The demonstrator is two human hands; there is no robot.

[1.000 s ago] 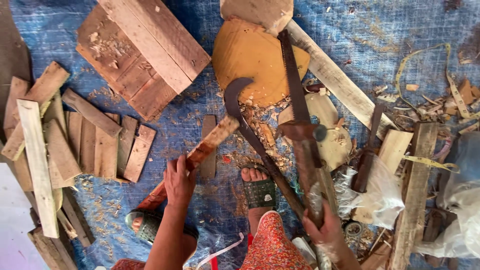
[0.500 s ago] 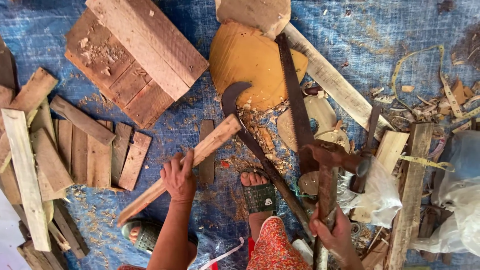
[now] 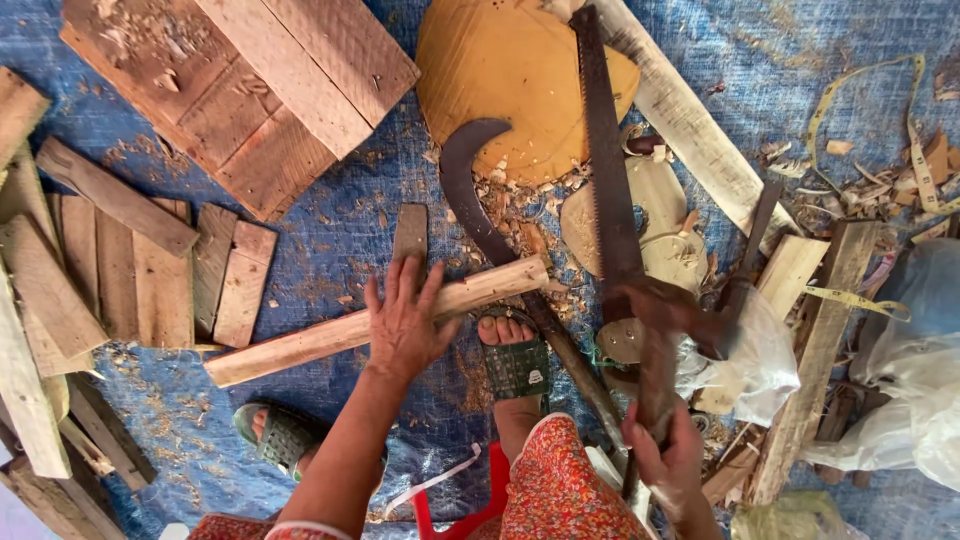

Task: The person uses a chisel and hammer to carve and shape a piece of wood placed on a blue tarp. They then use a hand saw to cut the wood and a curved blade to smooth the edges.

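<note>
Both hands are bare: the left hand (image 3: 405,320) has no ring or glove, and the right hand (image 3: 665,455) is likewise uncovered. The forearms carry no sleeves as far as the bottom edge, where a thin pale band (image 3: 300,528) crosses the left arm over a patterned edge. The legs are clothed in red fabric with a small orange and white floral print (image 3: 560,490). Each foot wears a dark green open-toed sandal: the right sandal (image 3: 515,368) has a broad textured strap, and the left sandal (image 3: 285,435) matches it.
</note>
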